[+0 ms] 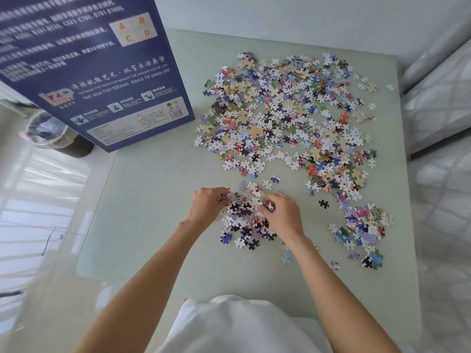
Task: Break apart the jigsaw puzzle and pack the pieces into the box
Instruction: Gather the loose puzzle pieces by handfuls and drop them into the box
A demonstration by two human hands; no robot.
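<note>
In the head view, the left hand [207,203] and right hand [281,215] curled inward from either side around a small heap of puzzle pieces [246,217] on the table [153,225], each pinching pieces. The blue box [102,72] stood far-left, nearer the left hand. The large scatter of loose pieces [288,115] lay beyond, leaving the path to the box unblocked.

Bright daylight, blurred warped edges

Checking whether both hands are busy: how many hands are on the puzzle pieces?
2: the left hand and right hand both grip pieces of the near pile, one on each side.
</note>
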